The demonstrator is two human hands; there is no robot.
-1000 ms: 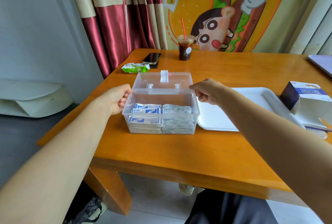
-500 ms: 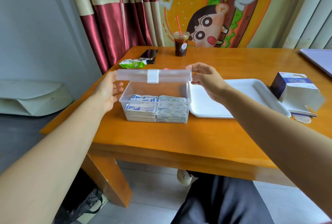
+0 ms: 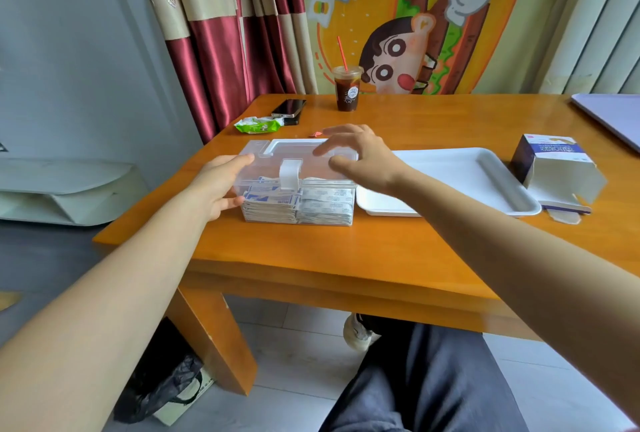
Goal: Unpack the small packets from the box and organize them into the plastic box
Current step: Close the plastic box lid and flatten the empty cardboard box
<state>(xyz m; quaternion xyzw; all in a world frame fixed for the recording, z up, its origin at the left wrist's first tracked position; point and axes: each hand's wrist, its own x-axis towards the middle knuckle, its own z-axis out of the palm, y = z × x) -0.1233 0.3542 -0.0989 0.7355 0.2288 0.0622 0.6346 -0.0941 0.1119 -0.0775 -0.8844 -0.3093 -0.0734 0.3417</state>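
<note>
Hand, left [image 3: 221, 185]: open, fingers straight, laid against left end of tub [image 3: 349, 187], tips up at lid edge; nothing gripped.
Tub: clear plastic, on table [image 3: 346, 251] toward front-left corner, straight ahead of body; long axis left to right, long wall facing the person.
Lid [image 3: 301, 154]: down over tub, lying flat; fully seated or not, cannot tell.
Latch [image 3: 290, 173]: white tab at middle of lid's front edge, hanging over front wall; snapped home or not, cannot tell.
Packets [image 3: 298, 204]: inside tub, two flat stacks side by side, tops close under lid.
Hand, right [image 3: 363, 161]: open, fingers spread wide above right half of lid, thumb toward front edge; blurred, contact with lid uncertain.
Tray [image 3: 485, 172]: white, just right of tub, partly under right forearm.
Carton [image 3: 554, 168]: far right, beyond tray, flap open toward the person; inside not visible.
Key relation: latch between the hands, about midway; left hand low at side wall, right hand over lid, so right thumb judged better placed for a press on latch, left for bracing.
Step, judged: closing up, packing apparently near done.
Risk, judged: tub sliding rightward into tray under a one-sided push.
</note>
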